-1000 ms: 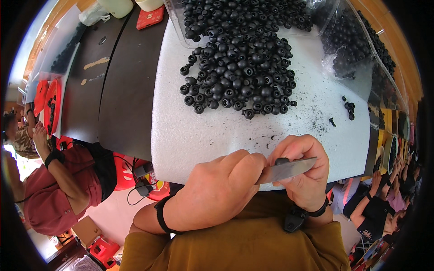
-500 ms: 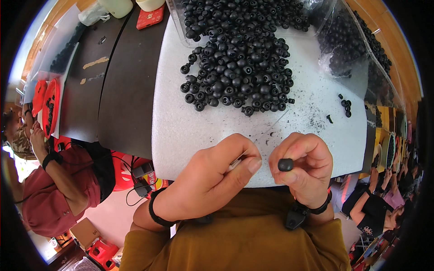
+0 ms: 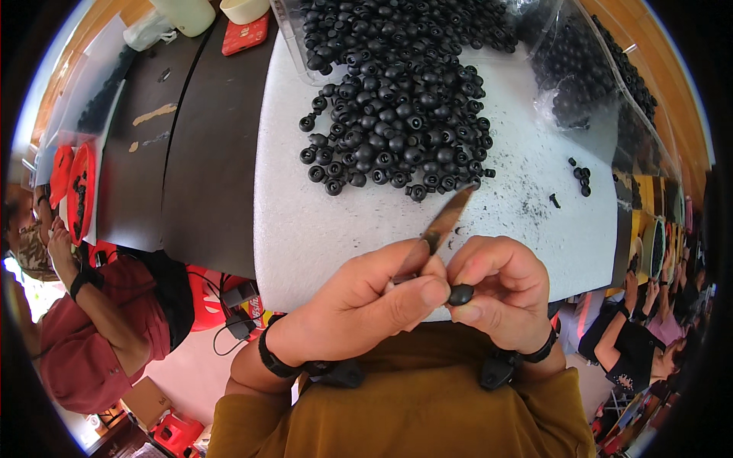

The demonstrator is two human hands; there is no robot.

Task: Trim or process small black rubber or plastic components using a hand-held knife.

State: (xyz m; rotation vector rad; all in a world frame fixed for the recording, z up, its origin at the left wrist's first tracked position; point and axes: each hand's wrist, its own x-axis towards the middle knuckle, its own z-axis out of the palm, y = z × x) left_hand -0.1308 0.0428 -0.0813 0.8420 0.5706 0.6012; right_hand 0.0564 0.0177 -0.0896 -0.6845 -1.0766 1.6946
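Knife (image 3: 449, 217) swung forward, black part (image 3: 461, 295), printed label (image 3: 255, 308)

Mustard-brown shirt (image 3: 405, 416), black wristbands (image 3: 269, 349)

Partly hidden lettering (image 3: 256, 305) stands on a red-and-yellow object (image 3: 258, 310), turned sideways.

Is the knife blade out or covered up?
Out: the knife blade sticks bare from the left hand, its tip toward the pile of black round parts.
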